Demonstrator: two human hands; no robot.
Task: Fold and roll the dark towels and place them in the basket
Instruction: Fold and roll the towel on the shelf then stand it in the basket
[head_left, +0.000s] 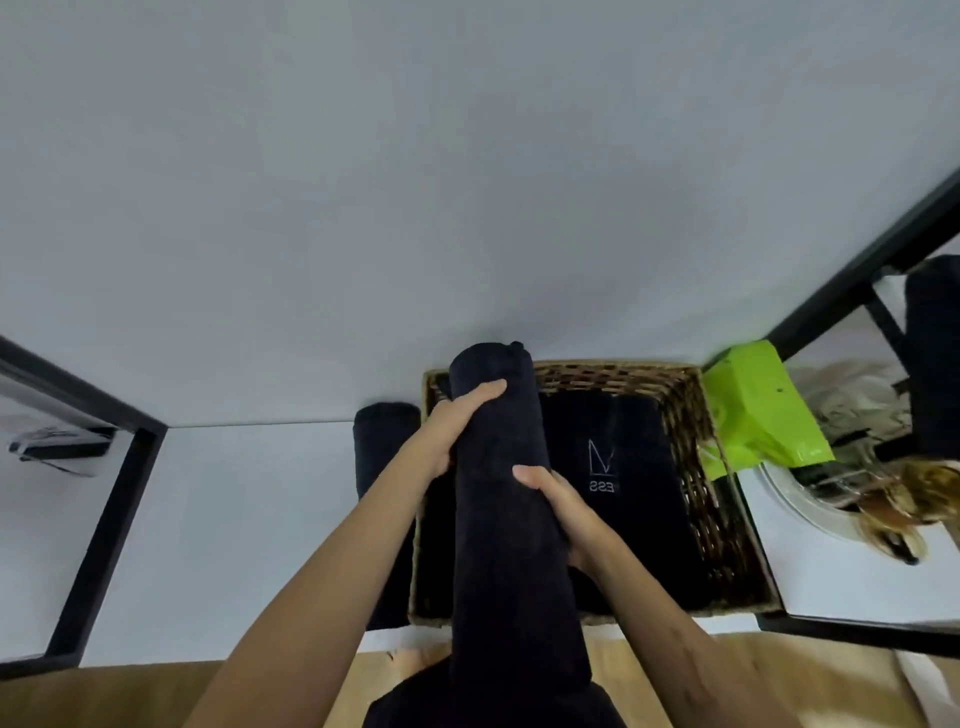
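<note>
Landmark: one woven basket (691, 415) on the white surface
Towel outside: one dark roll (384, 441) lies just left of the basket
Left hand (457, 426): clasps the upper part of one rolled towel (511, 545), held above the basket's left side
Right hand (561, 509): clasps the same roll lower down
Inside basket: one folded dark towel (634, 519) with pale lettering
Right of basket: one green bag (758, 410)
</note>
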